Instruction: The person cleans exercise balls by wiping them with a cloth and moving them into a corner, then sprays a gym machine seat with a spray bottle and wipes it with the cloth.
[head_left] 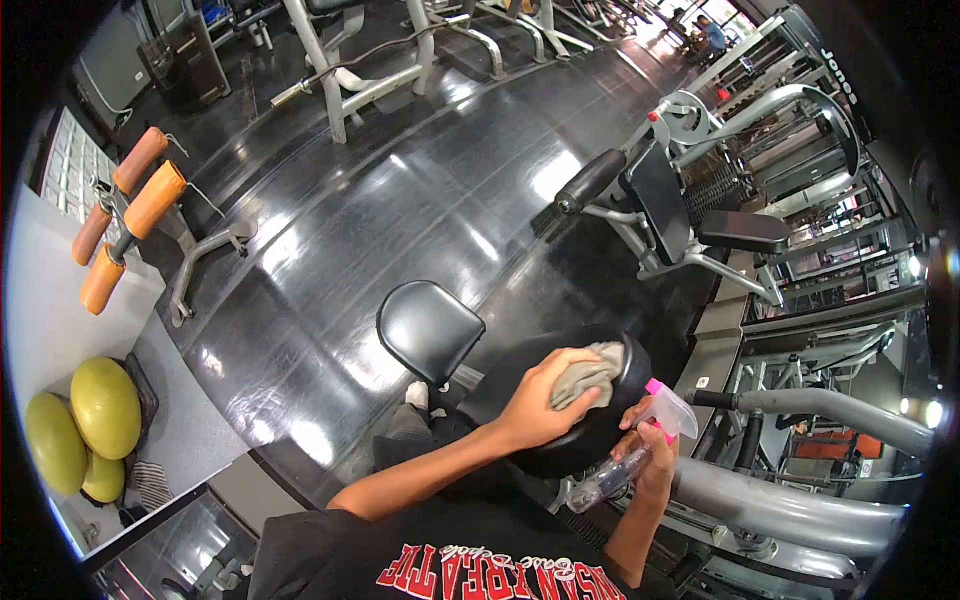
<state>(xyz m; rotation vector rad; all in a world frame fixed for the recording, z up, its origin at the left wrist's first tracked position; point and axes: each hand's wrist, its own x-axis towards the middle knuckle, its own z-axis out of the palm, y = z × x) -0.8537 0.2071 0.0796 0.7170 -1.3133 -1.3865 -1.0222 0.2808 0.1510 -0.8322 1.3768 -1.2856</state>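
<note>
My left hand [545, 403] is closed around a crumpled grey cloth [590, 378], pressing it against a black rounded pad [634, 375] of a gym machine. Just to the right, my right hand [655, 458] grips a clear spray bottle [612, 478] with a pink and translucent spray head [672, 412]. The bottle is tilted, and its base points down and left. My left forearm covers part of the pad. Ahead of my hands is a smaller black padded seat [430, 325].
A thick grey machine tube [790, 505] runs close by on the right. Farther right stands a bench machine [660, 205]. Orange foam rollers [155, 200] and green exercise balls [105, 408] are at the left. A barbell rack [335, 80] stands beyond the dark shiny floor [330, 210].
</note>
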